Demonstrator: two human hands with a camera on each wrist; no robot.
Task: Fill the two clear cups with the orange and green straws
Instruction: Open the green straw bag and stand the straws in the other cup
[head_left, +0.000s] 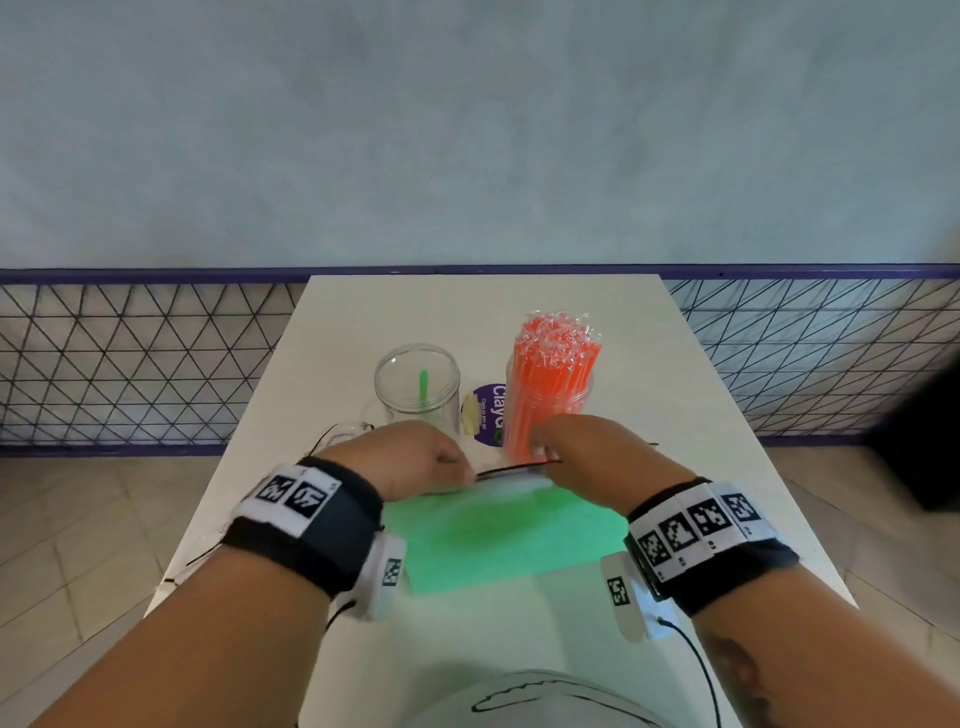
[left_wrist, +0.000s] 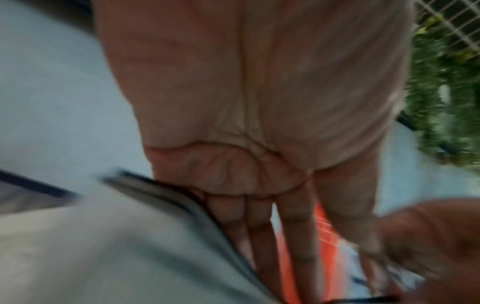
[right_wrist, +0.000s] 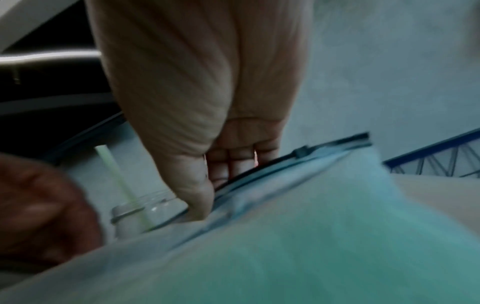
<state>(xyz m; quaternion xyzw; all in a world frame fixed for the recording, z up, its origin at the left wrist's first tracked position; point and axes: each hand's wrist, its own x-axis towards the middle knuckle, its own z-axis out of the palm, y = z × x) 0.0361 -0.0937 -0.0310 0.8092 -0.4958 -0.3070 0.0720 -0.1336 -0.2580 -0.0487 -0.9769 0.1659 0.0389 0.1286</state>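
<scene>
Nearest the head camera are the two forearms, each strapped with a black wrist band (head_left: 306, 525) bearing black-and-white square markers, reaching forward over a white table (head_left: 363, 322). Between the wrists lies a clear zip bag of green straws (head_left: 498, 535), flat on the table and blurred, its dark zipper edge at the far end. The left hand (head_left: 415, 460) grasps that edge at the bag's left corner, though in the left wrist view the fingers (left_wrist: 262, 232) look fairly straight against the bag mouth, so how tightly they close I cannot tell. The right hand (head_left: 582, 449) pinches the same zipper edge further right, thumb (right_wrist: 194, 197) on one side and fingers behind the rim. Beyond the hands stand the two clear cups: the right cup (head_left: 550, 410) is packed with upright orange straws (head_left: 556, 374), the left cup (head_left: 418, 384) holds a single green straw (head_left: 423, 387). Between the cups lies a purple label card (head_left: 491, 415). A dark lattice fence (head_left: 130, 364) runs behind the table
</scene>
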